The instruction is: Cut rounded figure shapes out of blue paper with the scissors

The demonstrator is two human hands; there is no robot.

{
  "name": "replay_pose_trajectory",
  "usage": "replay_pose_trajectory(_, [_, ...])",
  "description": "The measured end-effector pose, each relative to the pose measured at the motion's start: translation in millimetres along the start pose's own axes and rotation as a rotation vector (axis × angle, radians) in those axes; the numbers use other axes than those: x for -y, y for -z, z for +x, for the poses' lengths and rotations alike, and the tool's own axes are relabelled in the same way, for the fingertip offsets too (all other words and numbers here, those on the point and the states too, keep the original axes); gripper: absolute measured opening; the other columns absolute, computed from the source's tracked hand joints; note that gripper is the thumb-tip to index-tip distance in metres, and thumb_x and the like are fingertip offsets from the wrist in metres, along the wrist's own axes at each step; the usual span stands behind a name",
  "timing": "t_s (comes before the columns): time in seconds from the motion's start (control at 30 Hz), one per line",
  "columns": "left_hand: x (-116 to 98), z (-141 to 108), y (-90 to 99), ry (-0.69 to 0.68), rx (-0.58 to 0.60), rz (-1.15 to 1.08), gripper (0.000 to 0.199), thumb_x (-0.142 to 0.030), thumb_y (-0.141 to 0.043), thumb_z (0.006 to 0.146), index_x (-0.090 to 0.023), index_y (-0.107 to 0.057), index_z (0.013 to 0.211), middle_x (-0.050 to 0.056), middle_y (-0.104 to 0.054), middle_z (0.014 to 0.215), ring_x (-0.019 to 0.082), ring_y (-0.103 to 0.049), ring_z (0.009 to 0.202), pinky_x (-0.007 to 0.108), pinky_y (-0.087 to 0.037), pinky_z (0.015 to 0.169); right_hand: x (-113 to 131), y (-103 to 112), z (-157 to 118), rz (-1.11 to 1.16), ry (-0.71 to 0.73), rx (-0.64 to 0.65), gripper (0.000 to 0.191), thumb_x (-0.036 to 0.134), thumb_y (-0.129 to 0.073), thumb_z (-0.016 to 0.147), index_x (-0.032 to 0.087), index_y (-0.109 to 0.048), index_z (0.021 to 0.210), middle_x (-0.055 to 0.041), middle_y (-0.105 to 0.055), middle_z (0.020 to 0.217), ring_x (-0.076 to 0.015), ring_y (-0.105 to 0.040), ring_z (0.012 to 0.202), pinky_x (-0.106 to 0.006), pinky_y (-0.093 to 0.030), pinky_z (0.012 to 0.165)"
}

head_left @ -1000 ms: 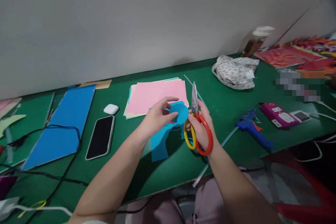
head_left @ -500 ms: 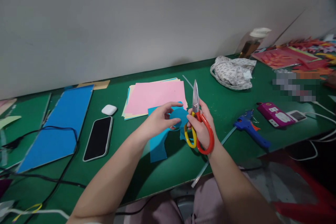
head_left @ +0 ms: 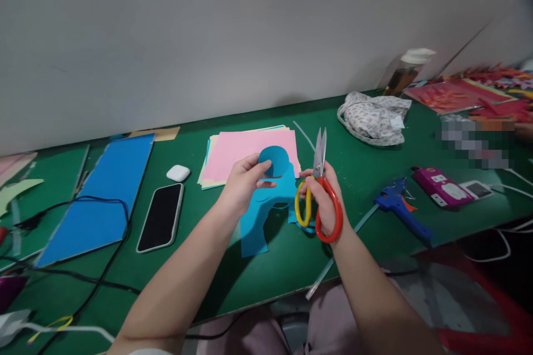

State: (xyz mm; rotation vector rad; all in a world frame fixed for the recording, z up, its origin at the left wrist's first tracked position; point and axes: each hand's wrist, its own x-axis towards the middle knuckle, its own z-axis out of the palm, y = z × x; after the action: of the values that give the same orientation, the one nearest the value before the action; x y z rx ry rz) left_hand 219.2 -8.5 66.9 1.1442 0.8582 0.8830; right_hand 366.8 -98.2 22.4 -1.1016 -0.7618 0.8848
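Between the thumb and fingers of my left hand is a round blue paper disc, raised over the table. My right hand grips a pair of scissors with one yellow and one red handle loop. Their blades point away from me and stand slightly apart. Below the hands lies a cut sheet of blue paper with curved edges. A stack of coloured paper, pink on top, is just behind the disc.
A phone, a white earbud case and a blue board lie left, with black cables. Right are a blue glue gun, a purple power bank, a patterned cloth bag and a bottle. Glue sticks lie near the scissors.
My left hand has lifted the disc up and away from my right hand, which no longer touches it. The scissor blades have parted a little. The view has shifted slightly.
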Motion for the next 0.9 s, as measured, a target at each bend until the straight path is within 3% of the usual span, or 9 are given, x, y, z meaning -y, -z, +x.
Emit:
replay_pose_trajectory(0.23, [0, 0, -4.2, 0.061, -0.054, -0.183, 0.034, -0.035, -0.079, 0.063, -0.017, -0.049, 0.062, -0.008, -0.042, 0.052, 0.008, -0.051, 0.049, 0.032, -0.059, 0.062, 4, -2, -1, -0.176, 0.012, 0.019, 0.047, 0.041, -0.071, 0.076, 0.026, -0.051, 0.116, -0.0031, -0.058, 0.109, -0.0138, -0.057, 0.079, -0.029, -0.053, 0.071])
replay_pose_trajectory(0.3, [0, -1, -3.8, 0.061, -0.047, -0.141, 0.034, -0.037, -0.08, 0.063, -0.016, -0.052, 0.062, -0.008, -0.042, 0.051, 0.007, -0.049, 0.049, 0.031, -0.059, 0.06, 6, -3, -3, -0.19, 0.007, 0.06, 0.048, 0.043, -0.068, 0.078, 0.026, -0.05, 0.119, -0.004, -0.058, 0.112, -0.0143, -0.058, 0.081, -0.031, -0.053, 0.075])
replay_pose_trajectory(0.5, [-2, -6, -2.0, -0.009, 0.031, 0.098, 0.033, -0.044, -0.077, 0.07, -0.015, -0.068, 0.081, 0.002, -0.067, 0.075, 0.013, -0.062, 0.066, 0.026, -0.056, 0.059, 4, -8, -9, -0.172, -0.021, 0.212, 0.055, 0.044, -0.069, 0.078, 0.027, -0.047, 0.126, -0.0047, -0.058, 0.115, -0.015, -0.058, 0.081, -0.032, -0.052, 0.075])
replay_pose_trajectory(0.77, [-6, -13, -6.1, -0.14, -0.057, 0.23, 0.029, -0.042, -0.075, 0.074, -0.016, -0.063, 0.077, -0.001, -0.062, 0.07, 0.013, -0.062, 0.063, 0.023, -0.056, 0.052, -4, -15, -18, -0.139, 0.015, 0.299, 0.069, 0.053, -0.071, 0.076, 0.03, -0.042, 0.134, -0.006, -0.059, 0.117, -0.0164, -0.056, 0.083, -0.034, -0.05, 0.078])
replay_pose_trajectory(0.9, [-9, -16, -8.6, -0.175, -0.068, 0.281, 0.03, -0.044, -0.072, 0.076, -0.016, -0.06, 0.077, -0.001, -0.062, 0.069, 0.014, -0.065, 0.062, 0.023, -0.056, 0.05, -6, -18, -23, -0.197, 0.045, 0.277, 0.075, 0.058, -0.071, 0.074, 0.03, -0.041, 0.137, -0.0068, -0.059, 0.12, -0.0174, -0.056, 0.084, -0.036, -0.049, 0.081])
